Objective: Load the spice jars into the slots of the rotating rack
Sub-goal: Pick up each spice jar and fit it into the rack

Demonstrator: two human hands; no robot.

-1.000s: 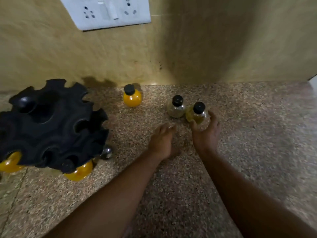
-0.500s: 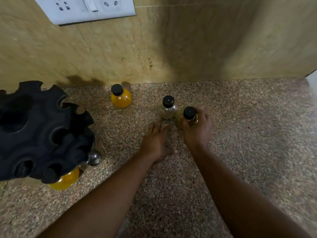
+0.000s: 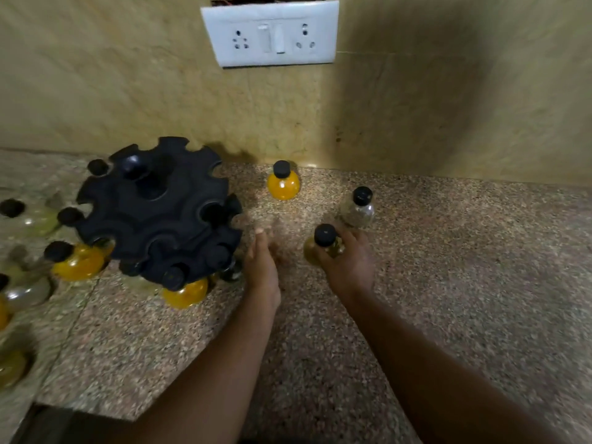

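Observation:
The black rotating rack [image 3: 153, 209] stands at the left of the counter, with several jars sitting in its lower slots, among them an orange jar [image 3: 185, 291] at the front. My right hand [image 3: 347, 264] is closed around a yellowish black-capped jar [image 3: 323, 243], held just right of centre. A clear jar with dark spice [image 3: 358, 209] stands right behind it. An orange loose jar [image 3: 283, 184] stands near the wall. My left hand [image 3: 262, 267] is flat, fingers straight, holding nothing, just right of the rack.
A white socket plate [image 3: 272, 35] is on the tan wall behind. More jars [image 3: 28, 219] stand at the far left of the speckled stone counter [image 3: 464, 267]. The counter's front edge [image 3: 64, 408] drops off at the lower left.
The view has swung left and up, so the rack shows more fully. My right hand has pulled the yellowish jar away from the clear jar, toward me. My left hand is nearer the rack.

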